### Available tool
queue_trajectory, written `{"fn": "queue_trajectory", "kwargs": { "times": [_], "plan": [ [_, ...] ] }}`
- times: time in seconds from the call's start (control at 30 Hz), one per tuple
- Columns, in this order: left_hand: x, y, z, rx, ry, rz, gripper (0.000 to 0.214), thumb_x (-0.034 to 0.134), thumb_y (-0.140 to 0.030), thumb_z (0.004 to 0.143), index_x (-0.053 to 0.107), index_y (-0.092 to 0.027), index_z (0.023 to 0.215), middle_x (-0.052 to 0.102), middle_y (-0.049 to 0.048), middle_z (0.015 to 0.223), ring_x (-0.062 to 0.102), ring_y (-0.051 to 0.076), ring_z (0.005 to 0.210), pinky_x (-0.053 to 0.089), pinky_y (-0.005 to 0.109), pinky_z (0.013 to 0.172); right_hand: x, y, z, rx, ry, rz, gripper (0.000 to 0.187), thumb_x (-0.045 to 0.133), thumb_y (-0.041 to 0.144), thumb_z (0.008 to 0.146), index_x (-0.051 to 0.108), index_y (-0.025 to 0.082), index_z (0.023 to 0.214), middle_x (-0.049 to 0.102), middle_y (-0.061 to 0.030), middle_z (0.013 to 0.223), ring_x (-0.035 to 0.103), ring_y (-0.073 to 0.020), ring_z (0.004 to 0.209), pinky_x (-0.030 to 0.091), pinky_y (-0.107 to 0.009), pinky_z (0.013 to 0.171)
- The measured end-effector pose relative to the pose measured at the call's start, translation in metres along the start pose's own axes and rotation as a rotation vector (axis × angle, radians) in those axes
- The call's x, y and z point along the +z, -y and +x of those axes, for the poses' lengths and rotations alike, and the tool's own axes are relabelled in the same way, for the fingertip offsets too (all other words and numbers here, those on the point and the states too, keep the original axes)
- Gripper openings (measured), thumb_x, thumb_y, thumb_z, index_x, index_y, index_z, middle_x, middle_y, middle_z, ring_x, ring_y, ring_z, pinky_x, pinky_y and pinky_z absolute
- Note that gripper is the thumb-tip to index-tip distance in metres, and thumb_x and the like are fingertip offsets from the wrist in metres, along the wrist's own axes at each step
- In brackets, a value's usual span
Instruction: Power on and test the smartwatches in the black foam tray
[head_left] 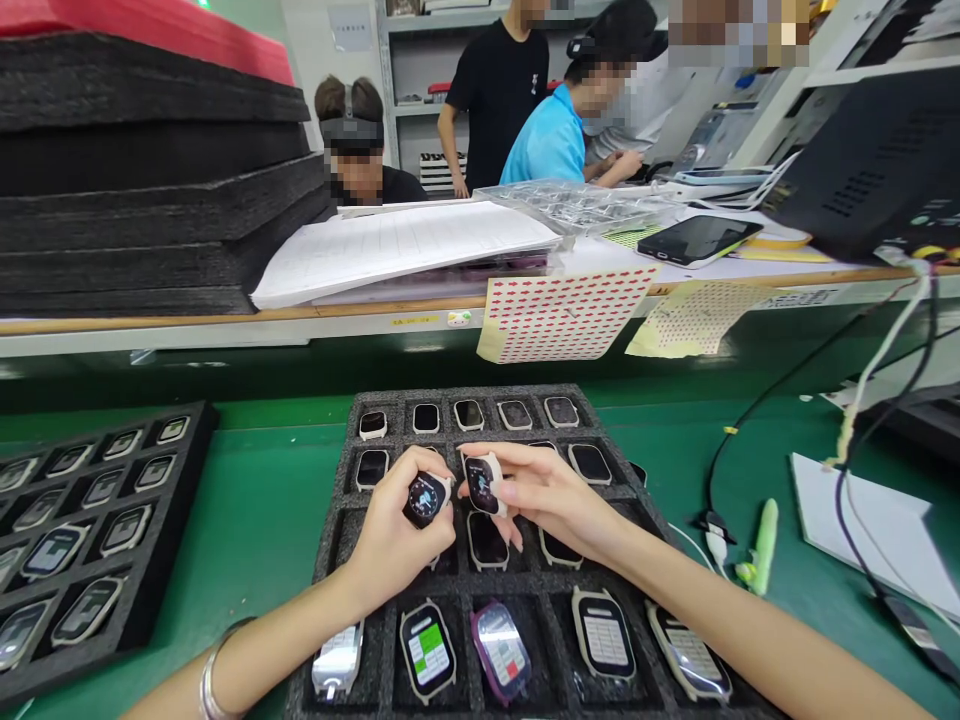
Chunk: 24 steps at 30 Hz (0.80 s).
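Note:
My left hand (409, 515) is closed around a smartwatch body (427, 498) whose dark screen shows a lit watch face. Close beside it, my right hand (536, 490) grips a second, pale-cased smartwatch (481, 484) between thumb and fingers, its screen lit too. Both are held above a black foam tray (465, 585) of strapless watch bodies in square pockets. In the tray's front row lie a watch with a green and white screen (428, 650), a purple-cased watch (501, 650) and several pale-cased ones. My hands and forearms hide some of the pockets.
Another foam tray of watches (142, 590) lies at left on the green bench (247, 480). Cables (712, 470), a green pen-like object (765, 545) and a white sheet (855, 510) lie at right. A shelf (420, 305) behind carries stacked foam (135, 190), papers (420, 240) and a phone (701, 240). Several people are beyond.

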<state>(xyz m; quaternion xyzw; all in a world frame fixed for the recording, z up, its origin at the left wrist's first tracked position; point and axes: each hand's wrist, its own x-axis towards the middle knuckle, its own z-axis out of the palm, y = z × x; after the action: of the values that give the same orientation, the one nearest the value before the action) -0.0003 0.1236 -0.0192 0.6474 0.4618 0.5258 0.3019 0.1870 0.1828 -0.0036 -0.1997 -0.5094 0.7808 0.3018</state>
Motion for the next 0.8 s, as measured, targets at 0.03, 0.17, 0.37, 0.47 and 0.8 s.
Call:
{"fn": "queue_trajectory", "kwargs": {
  "times": [0.03,0.17,0.37,0.47,0.8],
  "plan": [
    [0.0002,0.0005,0.0000,0.000,-0.007,-0.001,0.026,0.052,-0.002,0.068,0.050,-0.021,0.084,0.056,0.0011,0.088,0.056,0.019,0.085,0.044,0.030,0.079,0.0006,0.0009,-0.0004,-0.007,-0.008,-0.001,0.052,0.073,0.026,0.079,0.057,0.017,0.128,0.068,-0.0094,0.092,0.061,-0.0111,0.050,0.052,-0.021,0.043],
    [0.0010,0.0024,0.0006,-0.003,-0.016,0.001,0.027,0.052,-0.002,0.068,0.050,-0.021,0.087,0.056,0.0026,0.090,0.056,0.020,0.088,0.044,0.032,0.080,0.0021,0.0024,-0.0020,-0.025,-0.021,-0.003,0.052,0.073,0.026,0.079,0.057,0.017,0.128,0.067,-0.0092,0.093,0.061,-0.0106,0.050,0.051,-0.019,0.041],
    [0.0011,0.0012,-0.0004,-0.005,0.020,-0.013,0.027,0.051,0.000,0.067,0.048,-0.021,0.084,0.055,0.0007,0.087,0.055,0.018,0.085,0.043,0.030,0.080,0.0021,0.0002,-0.0034,-0.001,0.009,-0.061,0.050,0.072,0.026,0.081,0.058,0.015,0.127,0.068,-0.0093,0.091,0.060,-0.0102,0.048,0.052,-0.021,0.042],
    [0.0011,0.0004,0.0001,0.012,-0.001,-0.017,0.027,0.052,-0.001,0.069,0.048,-0.021,0.085,0.055,0.0014,0.089,0.055,0.018,0.086,0.043,0.030,0.079,0.0037,0.0004,-0.0039,0.017,0.040,-0.084,0.050,0.072,0.027,0.081,0.058,0.016,0.128,0.067,-0.0091,0.093,0.062,-0.0108,0.051,0.053,-0.021,0.043],
    [0.0004,-0.0012,0.0008,0.028,-0.016,-0.010,0.026,0.053,-0.002,0.070,0.049,-0.022,0.086,0.055,0.0021,0.090,0.056,0.019,0.087,0.044,0.031,0.078,0.0058,0.0010,-0.0057,0.015,0.032,-0.122,0.049,0.071,0.025,0.082,0.058,0.017,0.128,0.067,-0.0088,0.094,0.064,-0.0116,0.054,0.054,-0.021,0.046]
  ]
}}
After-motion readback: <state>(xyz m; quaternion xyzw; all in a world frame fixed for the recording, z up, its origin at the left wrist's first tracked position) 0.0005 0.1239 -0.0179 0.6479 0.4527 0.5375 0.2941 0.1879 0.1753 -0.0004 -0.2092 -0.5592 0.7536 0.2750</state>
